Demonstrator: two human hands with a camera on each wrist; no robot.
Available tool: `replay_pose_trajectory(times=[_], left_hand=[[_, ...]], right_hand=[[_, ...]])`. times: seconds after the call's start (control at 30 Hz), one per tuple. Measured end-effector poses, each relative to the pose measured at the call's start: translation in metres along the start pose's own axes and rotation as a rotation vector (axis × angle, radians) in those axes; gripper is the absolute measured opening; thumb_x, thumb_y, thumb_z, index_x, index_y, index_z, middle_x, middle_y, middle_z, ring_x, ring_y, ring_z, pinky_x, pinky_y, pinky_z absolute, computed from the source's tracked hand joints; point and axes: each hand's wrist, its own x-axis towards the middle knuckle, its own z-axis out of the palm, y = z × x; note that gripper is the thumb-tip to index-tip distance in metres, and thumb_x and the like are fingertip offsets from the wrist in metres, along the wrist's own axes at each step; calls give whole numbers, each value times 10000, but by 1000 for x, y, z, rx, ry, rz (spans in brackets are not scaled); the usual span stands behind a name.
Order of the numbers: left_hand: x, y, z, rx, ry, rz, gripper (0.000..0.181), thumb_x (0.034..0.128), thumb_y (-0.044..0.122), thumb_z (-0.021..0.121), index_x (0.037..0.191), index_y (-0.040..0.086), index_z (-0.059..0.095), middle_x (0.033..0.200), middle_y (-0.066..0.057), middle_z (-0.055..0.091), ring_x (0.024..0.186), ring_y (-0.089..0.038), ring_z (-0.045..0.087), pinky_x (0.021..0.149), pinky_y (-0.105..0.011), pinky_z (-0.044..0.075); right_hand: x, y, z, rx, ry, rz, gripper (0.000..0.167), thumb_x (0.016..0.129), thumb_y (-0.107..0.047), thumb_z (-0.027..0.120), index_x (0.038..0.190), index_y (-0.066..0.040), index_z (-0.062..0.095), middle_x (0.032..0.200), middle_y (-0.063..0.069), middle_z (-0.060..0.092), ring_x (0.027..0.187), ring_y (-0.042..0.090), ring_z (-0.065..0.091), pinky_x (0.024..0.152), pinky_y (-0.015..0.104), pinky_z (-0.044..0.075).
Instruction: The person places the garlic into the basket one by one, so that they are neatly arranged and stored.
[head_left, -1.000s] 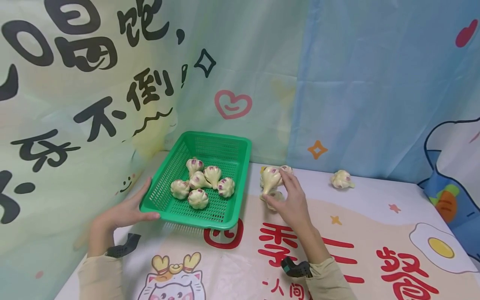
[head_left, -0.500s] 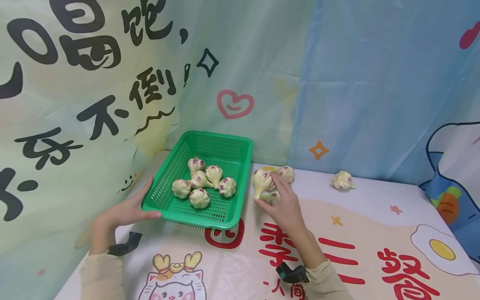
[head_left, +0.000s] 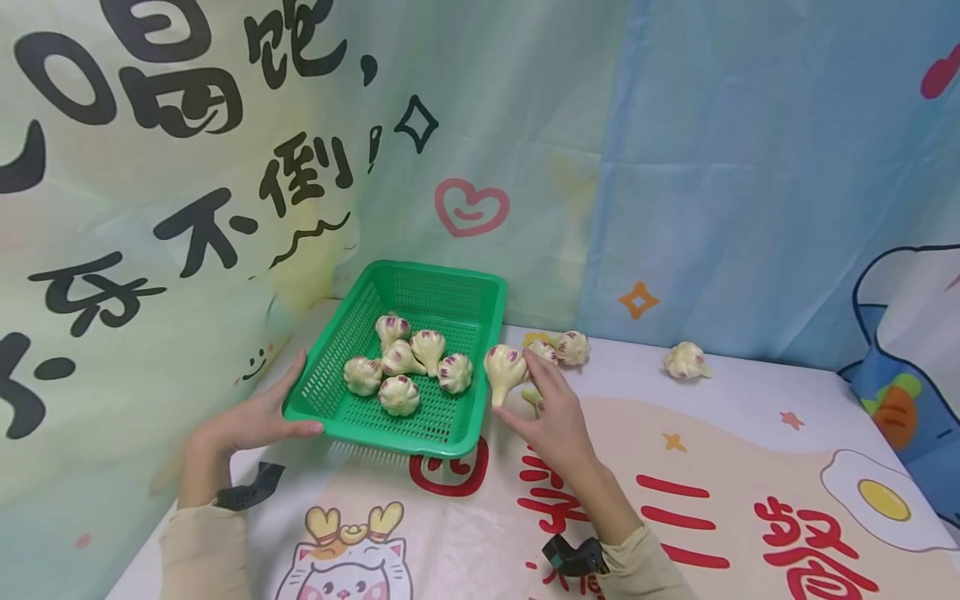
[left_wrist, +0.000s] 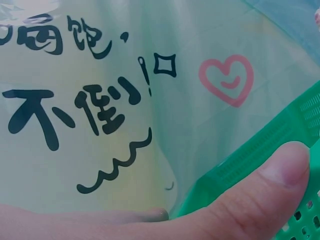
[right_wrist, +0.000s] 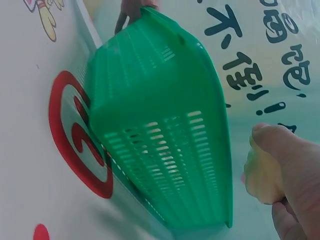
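Six garlic bulbs (head_left: 399, 396) in green basket (head_left: 438, 284), four loose bulbs (head_left: 573, 348) left on table (head_left: 750, 400).
Right hand (head_left: 558, 422) pinches another bulb (head_left: 504, 369) near basket; left hand (head_left: 258, 418) grips basket.

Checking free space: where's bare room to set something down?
Bare: tablecloth between the right hand, the lone garlic bulb and the printed fried egg; also right of the printed cat. Crowded: the middle of the green basket, and beyond the right hand among clustered garlic bulbs.

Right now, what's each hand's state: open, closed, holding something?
Left hand: holding the green perforated rectangular basket at one corner.
Right hand: holding a cream purple-marked garlic bulb.
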Motion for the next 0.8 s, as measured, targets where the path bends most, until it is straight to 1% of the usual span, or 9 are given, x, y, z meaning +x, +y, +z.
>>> replay_pose_trajectory(times=[0.13, 0.3, 0.5, 0.63, 0.7, 0.8], left_hand=[[-1, 3, -2, -1, 1, 3, 1165, 802, 282, 748, 1507, 111, -163, 1565, -264, -91, 1412, -498, 67, 1067, -645, 187], [-1, 3, -4, 8, -1, -3, 1160, 810, 303, 740, 1507, 119, -168, 1567, -259, -94, 1416, -493, 59, 1072, -644, 178], [3, 1, -1, 3, -6, -1, 1167, 809, 315, 741, 1505, 119, -175, 1567, -257, -94, 1417, -491, 54, 1082, -636, 165], [2, 1, 0, -12, -9, -2, 1171, 804, 303, 747, 1505, 113, -172, 1567, -254, -101, 1417, -490, 47, 1085, -633, 160], [1, 1, 0, -10, -7, -2, 1171, 804, 300, 747, 1505, 115, -172, 1567, -257, -100, 1415, -494, 50, 1082, -636, 166], [0, 1, -1, -1, 3, -3, 1168, 803, 300, 748, 1508, 114, -165, 1568, -256, -90, 1415, -495, 59, 1080, -636, 173]], right_hand=[[0, -1, 4, -13, 17, -34, 872, 729, -283, 827, 1458, -126, 377, 1408, 65, 438, 1249, 251, 500, 907, 400, 500], [0, -3, 5, -21, 24, -36, 862, 725, -288, 830, 1449, -132, 390, 1371, 64, 448, 1222, 241, 514, 906, 395, 503], [1, -3, 2, 23, 2, 13, 836, 727, -245, 830, 1418, -78, 390, 1384, 81, 430, 1261, 238, 487, 966, 348, 452], [2, -4, 1, 49, -13, 41, 844, 721, -225, 835, 1407, -43, 377, 1377, 98, 423, 1268, 250, 477, 982, 351, 434], [4, -4, 0, 42, -22, 35, 863, 721, -233, 835, 1417, -32, 365, 1372, 104, 424, 1259, 252, 481, 981, 361, 437], [10, -5, 0, -23, -39, 7, 886, 733, -278, 824, 1444, -44, 350, 1349, 108, 437, 1173, 246, 515, 944, 371, 491]])
